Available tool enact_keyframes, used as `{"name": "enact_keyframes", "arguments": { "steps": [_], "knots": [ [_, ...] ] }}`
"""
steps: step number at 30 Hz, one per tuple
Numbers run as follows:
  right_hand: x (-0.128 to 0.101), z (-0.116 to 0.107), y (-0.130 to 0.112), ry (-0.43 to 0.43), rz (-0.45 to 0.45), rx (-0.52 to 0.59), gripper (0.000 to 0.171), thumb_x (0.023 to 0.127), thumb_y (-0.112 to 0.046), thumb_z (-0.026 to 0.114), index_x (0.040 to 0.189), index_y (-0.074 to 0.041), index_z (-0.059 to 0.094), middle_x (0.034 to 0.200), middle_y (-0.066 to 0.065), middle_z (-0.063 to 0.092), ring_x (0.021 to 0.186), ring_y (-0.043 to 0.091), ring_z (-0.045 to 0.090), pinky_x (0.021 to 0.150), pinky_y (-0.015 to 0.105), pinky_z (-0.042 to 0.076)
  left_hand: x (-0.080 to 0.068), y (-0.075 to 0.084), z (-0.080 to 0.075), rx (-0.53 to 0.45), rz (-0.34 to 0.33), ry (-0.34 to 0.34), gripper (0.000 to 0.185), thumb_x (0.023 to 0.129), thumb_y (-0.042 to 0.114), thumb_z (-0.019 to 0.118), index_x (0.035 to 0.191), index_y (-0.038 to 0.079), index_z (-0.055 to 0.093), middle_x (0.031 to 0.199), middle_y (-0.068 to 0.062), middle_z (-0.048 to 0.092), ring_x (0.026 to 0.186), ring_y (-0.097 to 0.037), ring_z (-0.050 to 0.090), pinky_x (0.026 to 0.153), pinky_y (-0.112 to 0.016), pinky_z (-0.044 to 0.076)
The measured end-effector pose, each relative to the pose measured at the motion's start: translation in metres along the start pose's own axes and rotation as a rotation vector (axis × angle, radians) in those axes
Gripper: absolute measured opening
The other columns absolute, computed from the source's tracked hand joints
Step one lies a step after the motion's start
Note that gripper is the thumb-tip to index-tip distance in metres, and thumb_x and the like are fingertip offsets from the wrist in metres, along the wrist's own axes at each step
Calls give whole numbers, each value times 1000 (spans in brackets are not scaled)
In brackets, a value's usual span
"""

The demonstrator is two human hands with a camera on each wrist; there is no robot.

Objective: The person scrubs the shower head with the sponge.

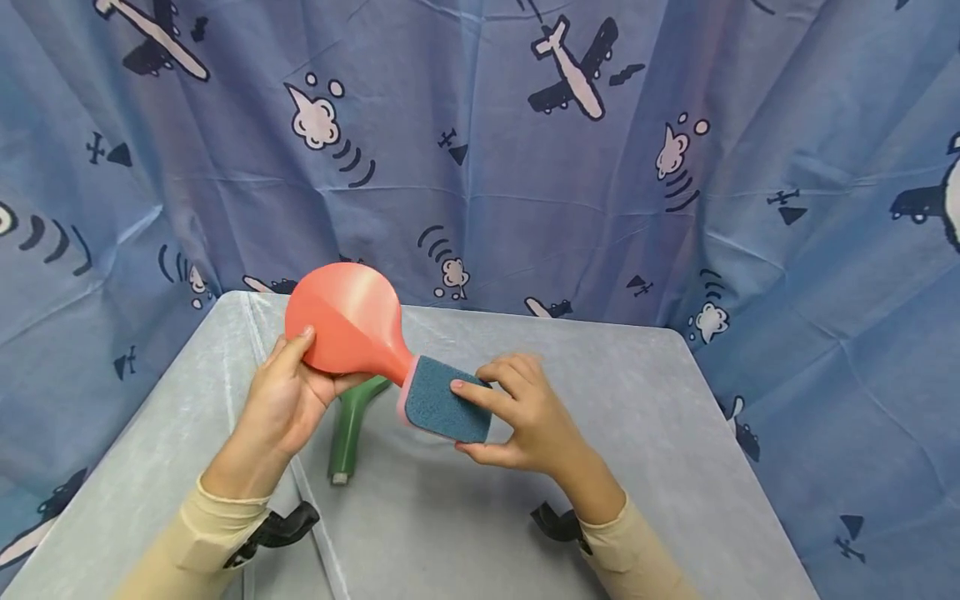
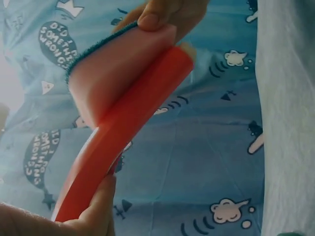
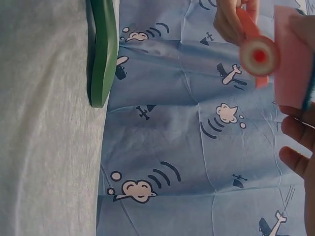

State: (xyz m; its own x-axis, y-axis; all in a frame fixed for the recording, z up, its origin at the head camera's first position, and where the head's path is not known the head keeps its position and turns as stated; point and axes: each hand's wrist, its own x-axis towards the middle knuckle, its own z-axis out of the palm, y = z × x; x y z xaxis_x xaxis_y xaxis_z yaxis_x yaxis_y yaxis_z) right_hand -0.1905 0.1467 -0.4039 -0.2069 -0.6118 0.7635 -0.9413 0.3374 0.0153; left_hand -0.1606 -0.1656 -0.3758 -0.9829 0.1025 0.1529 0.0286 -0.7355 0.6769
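My left hand point(image 1: 288, 400) grips the round head of a red paddle point(image 1: 348, 321), held above the table with its handle pointing right. My right hand point(image 1: 517, 412) pinches a sponge point(image 1: 446, 398), blue scouring side up and pink underneath, against the paddle's handle. In the left wrist view the red paddle point(image 2: 123, 132) runs diagonally with the pink sponge point(image 2: 115, 69) laid along it. The right wrist view shows the paddle's handle end point(image 3: 259, 55) and the sponge's pink edge point(image 3: 290, 59). A green paddle point(image 1: 351, 427) lies on the table beneath my hands.
The grey table point(image 1: 637, 433) is ringed by a blue curtain point(image 1: 480, 150) printed with planes and clouds. The green paddle point(image 3: 103, 54) lies near the table's far edge in the right wrist view. Black wrist straps point(image 1: 281, 527) sit at both cuffs.
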Motion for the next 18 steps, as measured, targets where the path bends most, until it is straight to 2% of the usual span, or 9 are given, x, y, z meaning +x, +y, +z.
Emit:
{"name": "enact_keyframes", "arguments": {
  "steps": [2, 4, 7, 10, 12, 14, 16, 18],
  "knots": [
    [-1, 2, 0, -31, -26, -5, 63, 79, -48, 83, 133, -21, 68, 106, 6, 64, 99, 24, 56, 87, 45, 44, 1, -5, -1, 93, -30, 10, 50, 108, 4, 38, 152, 18, 18, 154, -11, 32, 129, -27, 58, 96, -50, 57],
    [-2, 4, 0, -57, -37, -4, 65, 76, -46, 86, 134, -22, 68, 107, 6, 64, 100, 24, 56, 88, 45, 44, 3, -11, -2, 189, -53, 9, 47, 105, -3, 39, 145, 16, 22, 145, -9, 44, 120, -25, 65, 94, -46, 59],
    [-4, 5, 0, -82, -7, -14, 68, 76, -45, 88, 137, -23, 66, 111, 7, 64, 102, 25, 56, 90, 45, 44, 4, -20, -4, 283, -71, -8, 40, 105, -4, 44, 139, 12, 28, 129, -4, 60, 104, -21, 72, 91, -40, 61],
    [-6, 4, 0, -65, 112, -69, 68, 78, -45, 87, 138, -24, 65, 115, 8, 64, 102, 26, 56, 89, 47, 44, 3, -28, -5, 321, -76, -32, 30, 108, 3, 47, 134, 9, 33, 119, -1, 67, 96, -19, 74, 88, -39, 61],
    [-6, 4, 0, -31, 216, -120, 68, 78, -45, 87, 138, -24, 65, 116, 8, 64, 102, 26, 56, 89, 48, 43, 2, -32, -5, 338, -78, -47, 30, 108, 6, 47, 134, 9, 34, 118, 0, 68, 94, -19, 74, 87, -39, 62],
    [-6, 3, 1, 13, 276, -152, 67, 76, -44, 88, 137, -23, 67, 113, 9, 63, 100, 27, 56, 88, 49, 43, 1, -35, -5, 348, -86, -51, 30, 108, 7, 48, 135, 11, 35, 118, 1, 69, 94, -18, 74, 86, -40, 62],
    [-4, 3, 0, 32, 249, -163, 66, 76, -44, 88, 135, -22, 68, 109, 10, 62, 99, 28, 56, 88, 49, 43, 1, -37, -5, 359, -91, -42, 32, 108, 8, 48, 137, 13, 37, 116, 2, 70, 92, -17, 74, 85, -40, 62],
    [-3, 3, -1, 19, 148, -153, 67, 76, -47, 87, 134, -20, 69, 106, 10, 62, 97, 28, 56, 87, 48, 44, 1, -39, -4, 368, -99, -28, 31, 108, 8, 49, 137, 15, 40, 114, 2, 72, 90, -16, 74, 82, -38, 63]
  ]
}}
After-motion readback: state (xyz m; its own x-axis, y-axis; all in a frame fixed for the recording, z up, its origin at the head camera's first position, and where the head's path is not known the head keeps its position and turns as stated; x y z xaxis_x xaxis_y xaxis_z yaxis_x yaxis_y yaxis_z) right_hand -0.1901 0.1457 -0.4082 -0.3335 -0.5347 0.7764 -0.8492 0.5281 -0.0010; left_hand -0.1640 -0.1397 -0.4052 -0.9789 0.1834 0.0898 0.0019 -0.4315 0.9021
